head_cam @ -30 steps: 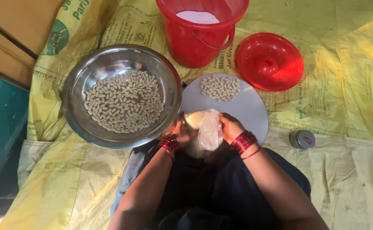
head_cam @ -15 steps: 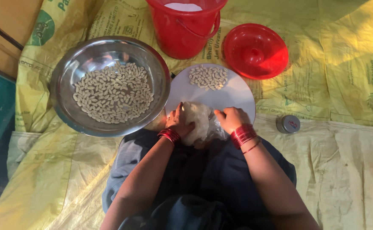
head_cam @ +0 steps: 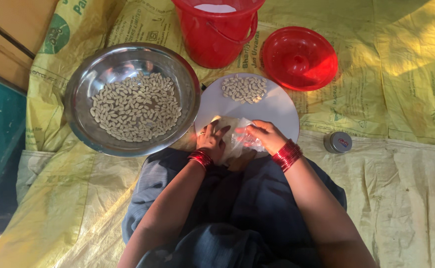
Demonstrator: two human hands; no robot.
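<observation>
Both hands, the left hand (head_cam: 212,140) and right hand (head_cam: 264,136), pinch a clear bag (head_cam: 237,141) at the near edge of the white plate (head_cam: 277,106), so opening it looks like the step now.

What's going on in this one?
A person sitting on yellow sacking works with both hands at the near edge of a round white board. The left hand and right hand together hold a clear plastic bag. A small heap of pale pellets lies at the board's far side, and many more fill the steel bowl to the left. A red bucket, its red lid and a small tin sit nearby.
</observation>
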